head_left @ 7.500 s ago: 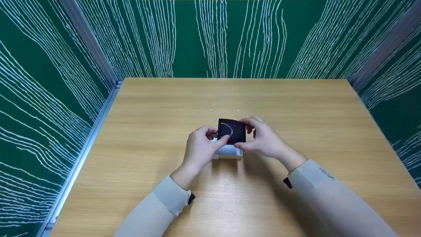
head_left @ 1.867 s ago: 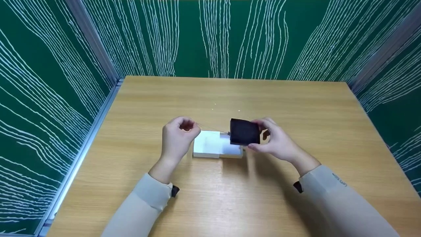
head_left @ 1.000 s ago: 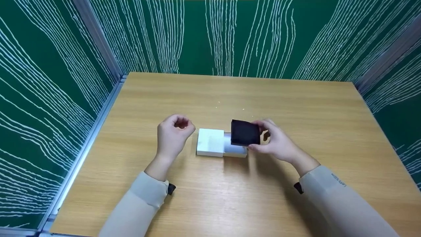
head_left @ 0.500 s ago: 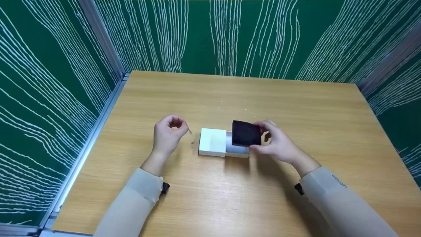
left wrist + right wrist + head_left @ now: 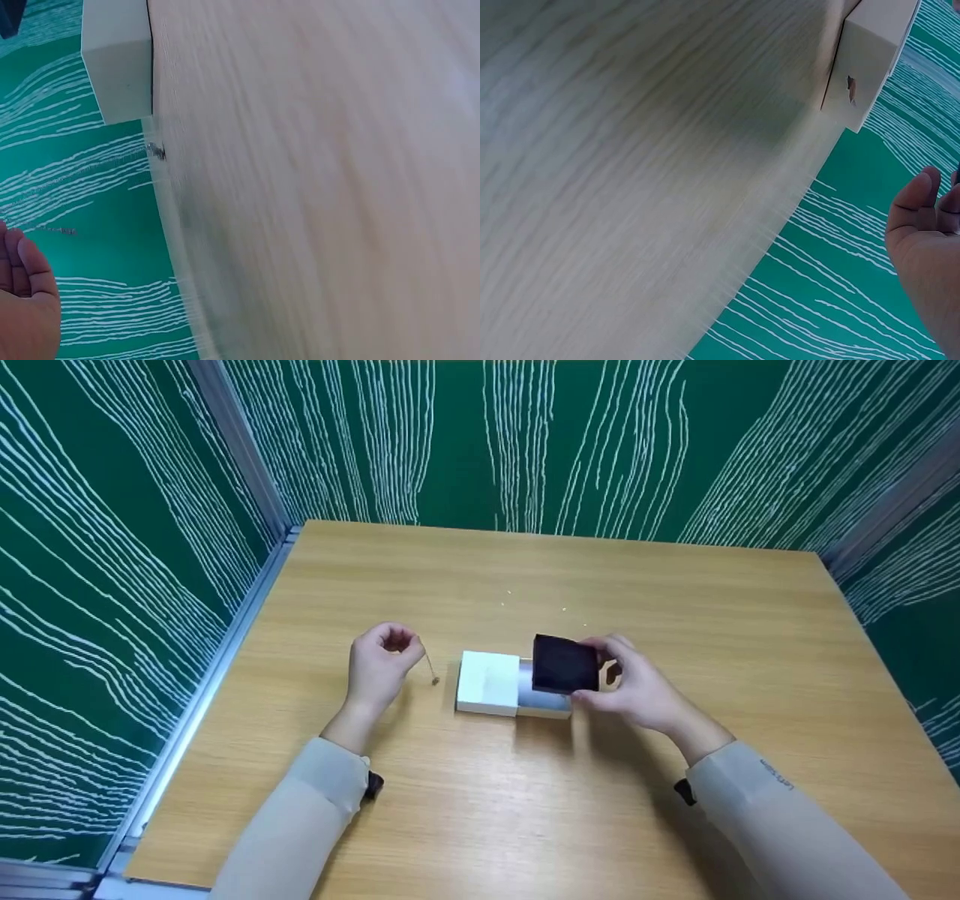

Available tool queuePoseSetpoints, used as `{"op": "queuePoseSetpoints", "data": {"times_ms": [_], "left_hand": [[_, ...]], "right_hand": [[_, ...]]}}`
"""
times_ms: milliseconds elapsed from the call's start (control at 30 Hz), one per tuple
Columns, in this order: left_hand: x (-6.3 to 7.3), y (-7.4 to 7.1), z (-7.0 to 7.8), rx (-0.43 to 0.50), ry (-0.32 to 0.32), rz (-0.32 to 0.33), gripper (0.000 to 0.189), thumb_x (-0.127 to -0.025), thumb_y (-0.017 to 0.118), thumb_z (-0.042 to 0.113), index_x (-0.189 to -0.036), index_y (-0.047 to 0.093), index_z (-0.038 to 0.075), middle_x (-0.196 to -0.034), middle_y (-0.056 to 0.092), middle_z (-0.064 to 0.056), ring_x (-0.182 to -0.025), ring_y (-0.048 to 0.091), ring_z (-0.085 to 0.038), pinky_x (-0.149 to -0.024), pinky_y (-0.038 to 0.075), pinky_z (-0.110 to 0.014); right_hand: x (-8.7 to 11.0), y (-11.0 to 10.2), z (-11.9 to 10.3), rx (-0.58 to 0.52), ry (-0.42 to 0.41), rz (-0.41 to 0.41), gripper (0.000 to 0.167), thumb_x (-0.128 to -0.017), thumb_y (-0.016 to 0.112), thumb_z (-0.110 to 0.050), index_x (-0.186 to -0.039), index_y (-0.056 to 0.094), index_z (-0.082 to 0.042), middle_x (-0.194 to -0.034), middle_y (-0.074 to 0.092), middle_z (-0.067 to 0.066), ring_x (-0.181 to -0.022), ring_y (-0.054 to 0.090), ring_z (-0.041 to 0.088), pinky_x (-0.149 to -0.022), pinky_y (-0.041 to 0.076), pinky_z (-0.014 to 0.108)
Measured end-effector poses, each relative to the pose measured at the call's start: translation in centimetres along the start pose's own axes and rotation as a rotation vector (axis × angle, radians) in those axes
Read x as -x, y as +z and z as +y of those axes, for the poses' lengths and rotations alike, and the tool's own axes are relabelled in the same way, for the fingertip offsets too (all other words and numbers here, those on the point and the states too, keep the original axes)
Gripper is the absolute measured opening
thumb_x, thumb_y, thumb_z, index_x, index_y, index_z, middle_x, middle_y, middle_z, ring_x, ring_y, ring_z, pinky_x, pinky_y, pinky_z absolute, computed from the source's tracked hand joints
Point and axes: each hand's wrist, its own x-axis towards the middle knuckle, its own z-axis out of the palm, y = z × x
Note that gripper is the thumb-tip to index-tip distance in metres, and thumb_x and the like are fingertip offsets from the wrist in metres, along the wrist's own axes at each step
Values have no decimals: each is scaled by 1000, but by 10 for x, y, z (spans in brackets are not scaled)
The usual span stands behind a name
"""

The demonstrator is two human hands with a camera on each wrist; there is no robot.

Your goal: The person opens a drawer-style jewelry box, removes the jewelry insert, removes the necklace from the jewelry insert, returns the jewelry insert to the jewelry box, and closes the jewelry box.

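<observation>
My left hand point(image 5: 379, 666) pinches a thin jewellery chain point(image 5: 430, 664) between thumb and fingertips, above the table left of the box. The chain hangs down, with a small ornament at its lower end. In the left wrist view, a second short chain end point(image 5: 67, 231) sticks out by the fingers. My right hand point(image 5: 634, 682) grips a square black pad point(image 5: 565, 664) by its right edge, thumb below and fingers above. Under and left of the pad lies a white slide-out box point(image 5: 487, 682), its tray point(image 5: 544, 711) drawn out to the right and partly hidden by the pad.
The box stands on a wooden table point(image 5: 480, 810). Several tiny pale specks point(image 5: 564, 609) lie beyond it. Green walls point(image 5: 465, 450) with white lines rise behind and at both sides, with a metal frame point(image 5: 247, 457) at the left corner.
Earlier the chain lay on the black pad; my left hand has taken it off and moved left. The swinging chain now hangs lower. My right hand has shifted right with the pad.
</observation>
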Motion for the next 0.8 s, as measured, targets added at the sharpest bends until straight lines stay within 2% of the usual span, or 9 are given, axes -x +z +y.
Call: {"op": "queuePoseSetpoints", "data": {"times_ms": [233,467,633,800], "left_hand": [[-2,1,-5,0,-19,-9,7,-97,77,4,-103,79,2,-98,76,-8,-93,66,-19,-78,56,-19],[-3,-4,-7,-9,-13,-48,5,-97,76,5,-102,78,4,-97,75,-7,-90,66,-19,-76,56,-20],[-8,-5,-7,-70,-31,-78,9,-97,78,8,-105,80,4,-101,76,-8,-94,67,-20,-80,58,-20],[-14,-3,-10,-86,-52,-127,12,-97,80,8,-107,82,4,-105,78,-10,-98,69,-23,-84,61,-23]], "right_hand": [[1,-2,-1,8,2,-2,76,-87,96,-17,-153,61,-1,-134,63,14,-118,54,24,-100,50,36],[1,-4,-2,11,-20,8,75,-86,96,-15,-151,63,1,-133,64,14,-117,54,21,-98,52,41],[2,-6,-3,10,-17,8,75,-87,96,-16,-152,62,0,-135,63,14,-117,53,21,-99,52,40],[2,-7,-5,13,-17,5,76,-87,96,-17,-153,62,0,-134,63,14,-118,53,22,-100,52,40]]}}
